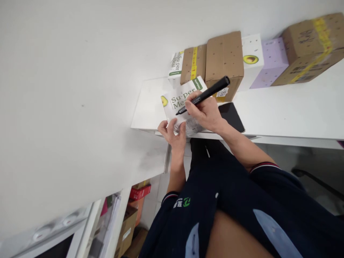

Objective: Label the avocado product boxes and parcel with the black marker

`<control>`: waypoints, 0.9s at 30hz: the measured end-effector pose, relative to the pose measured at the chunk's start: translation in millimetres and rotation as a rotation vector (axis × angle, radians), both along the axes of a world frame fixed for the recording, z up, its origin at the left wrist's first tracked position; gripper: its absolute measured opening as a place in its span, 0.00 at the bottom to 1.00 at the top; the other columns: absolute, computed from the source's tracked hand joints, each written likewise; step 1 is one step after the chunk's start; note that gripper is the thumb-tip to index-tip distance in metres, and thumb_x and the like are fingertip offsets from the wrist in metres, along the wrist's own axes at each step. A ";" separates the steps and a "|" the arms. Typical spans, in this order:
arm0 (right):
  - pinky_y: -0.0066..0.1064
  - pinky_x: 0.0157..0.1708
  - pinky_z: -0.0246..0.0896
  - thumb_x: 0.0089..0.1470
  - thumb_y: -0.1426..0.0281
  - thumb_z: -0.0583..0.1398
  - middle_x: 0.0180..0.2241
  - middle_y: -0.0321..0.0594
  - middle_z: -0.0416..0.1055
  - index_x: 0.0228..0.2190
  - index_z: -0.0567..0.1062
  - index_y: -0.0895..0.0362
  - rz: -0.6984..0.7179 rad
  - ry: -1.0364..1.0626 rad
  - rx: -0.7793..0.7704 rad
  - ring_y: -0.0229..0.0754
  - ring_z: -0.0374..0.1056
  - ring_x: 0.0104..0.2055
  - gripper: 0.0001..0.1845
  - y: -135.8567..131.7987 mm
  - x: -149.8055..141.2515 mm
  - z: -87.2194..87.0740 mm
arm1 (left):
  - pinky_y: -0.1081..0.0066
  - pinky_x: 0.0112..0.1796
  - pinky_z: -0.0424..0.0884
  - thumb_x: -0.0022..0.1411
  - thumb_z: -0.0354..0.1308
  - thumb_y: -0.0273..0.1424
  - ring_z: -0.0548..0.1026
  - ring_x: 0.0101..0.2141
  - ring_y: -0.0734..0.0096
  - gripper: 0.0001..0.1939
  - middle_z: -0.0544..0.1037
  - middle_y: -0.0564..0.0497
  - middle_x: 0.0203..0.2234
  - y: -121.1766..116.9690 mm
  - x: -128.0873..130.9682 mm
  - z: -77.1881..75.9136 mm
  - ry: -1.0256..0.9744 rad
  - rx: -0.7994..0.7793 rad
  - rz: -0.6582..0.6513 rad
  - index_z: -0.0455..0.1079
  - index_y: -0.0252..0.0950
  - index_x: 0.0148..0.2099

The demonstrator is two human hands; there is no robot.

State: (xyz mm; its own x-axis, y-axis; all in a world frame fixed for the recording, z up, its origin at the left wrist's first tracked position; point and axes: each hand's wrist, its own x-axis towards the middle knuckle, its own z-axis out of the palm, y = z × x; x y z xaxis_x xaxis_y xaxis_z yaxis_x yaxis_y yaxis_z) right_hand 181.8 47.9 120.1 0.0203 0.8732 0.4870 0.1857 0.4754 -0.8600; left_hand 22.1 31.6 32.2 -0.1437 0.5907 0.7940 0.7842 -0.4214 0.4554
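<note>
Navy shirt (228,179) nearest; beyond, at the near left edge of the desk (285,114), the left hand (175,135) grips a white box (177,102). The right hand (206,111) clamps a black marker (211,92) over its face — uncapping looks done; no handwriting shows — though small strokes may be hidden.

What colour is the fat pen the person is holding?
The pen is black. It shows best in the head view.

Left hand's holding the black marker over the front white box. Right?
Wrong hand: per the head view, the right hand holds the black marker over the front white box. The left hand is at the box's near edge. The rest stands.
</note>
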 end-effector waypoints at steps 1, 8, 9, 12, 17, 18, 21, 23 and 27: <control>0.31 0.32 0.65 0.64 0.47 0.55 0.27 0.35 0.71 0.31 0.72 0.54 0.010 -0.031 0.001 0.36 0.67 0.27 0.24 -0.6 0.5 1.2 | 0.58 0.53 0.72 0.68 0.56 0.50 0.70 0.49 0.64 0.20 0.64 0.46 0.44 0.2 0.1 -0.7 0.000 0.010 0.005 0.71 0.39 0.47; 0.31 0.31 0.62 0.64 0.47 0.55 0.27 0.35 0.71 0.33 0.72 0.54 0.080 -0.120 0.020 0.36 0.65 0.27 0.24 0.9 0.4 3.6 | 0.55 0.54 0.71 0.68 0.59 0.46 0.68 0.50 0.62 0.16 0.64 0.46 0.44 -0.4 -0.6 -3.0 -0.033 -0.006 -0.043 0.68 0.40 0.49; 0.31 0.31 0.61 0.64 0.47 0.54 0.27 0.35 0.70 0.32 0.72 0.54 0.091 -0.131 0.018 0.36 0.65 0.28 0.24 1.2 0.6 3.5 | 0.55 0.54 0.71 0.68 0.59 0.45 0.67 0.50 0.62 0.16 0.63 0.46 0.44 -0.5 -0.8 -3.1 -0.042 0.001 -0.060 0.68 0.40 0.50; 0.31 0.31 0.61 0.64 0.48 0.54 0.28 0.36 0.71 0.32 0.72 0.54 0.113 -0.154 0.025 0.36 0.65 0.28 0.23 1.4 1.3 3.6 | 0.55 0.54 0.71 0.67 0.60 0.43 0.66 0.51 0.61 0.15 0.63 0.45 0.45 -0.5 -1.7 -3.8 -0.057 -0.027 -0.077 0.67 0.40 0.50; 0.31 0.32 0.61 0.64 0.48 0.54 0.28 0.36 0.71 0.33 0.72 0.55 0.100 -0.159 0.018 0.36 0.64 0.28 0.24 0.9 1.6 4.3 | 0.54 0.55 0.71 0.66 0.61 0.43 0.65 0.52 0.60 0.15 0.62 0.45 0.45 -0.3 -2.7 -4.3 -0.058 -0.079 -0.062 0.67 0.40 0.49; 0.31 0.31 0.61 0.64 0.47 0.54 0.28 0.35 0.71 0.33 0.72 0.55 0.105 -0.158 0.021 0.36 0.64 0.27 0.24 1.2 1.6 4.2 | 0.55 0.54 0.71 0.67 0.60 0.43 0.66 0.52 0.60 0.15 0.62 0.45 0.45 -0.4 -2.6 -3.9 -0.053 -0.056 -0.069 0.68 0.40 0.49; 0.30 0.30 0.60 0.64 0.47 0.54 0.27 0.34 0.69 0.32 0.71 0.55 0.127 -0.148 0.044 0.35 0.64 0.27 0.24 2.6 1.9 2.8 | 0.55 0.54 0.71 0.68 0.58 0.46 0.67 0.50 0.62 0.17 0.63 0.46 0.45 -0.7 -2.0 -2.4 -0.029 -0.017 -0.067 0.68 0.39 0.49; 0.29 0.30 0.59 0.65 0.48 0.55 0.26 0.34 0.69 0.31 0.71 0.55 0.131 -0.133 0.061 0.35 0.63 0.27 0.24 3.5 2.1 1.1 | 0.55 0.54 0.71 0.69 0.57 0.47 0.67 0.50 0.62 0.18 0.63 0.46 0.45 -0.9 -1.5 -1.5 -0.018 -0.035 -0.041 0.68 0.39 0.49; 0.29 0.29 0.60 0.65 0.50 0.56 0.27 0.33 0.69 0.32 0.71 0.55 0.085 -0.042 0.091 0.34 0.64 0.27 0.21 2.8 1.7 -2.4 | 0.56 0.55 0.71 0.69 0.56 0.50 0.68 0.50 0.63 0.20 0.63 0.46 0.44 0.0 -1.1 -1.2 -0.023 -0.024 -0.041 0.68 0.39 0.48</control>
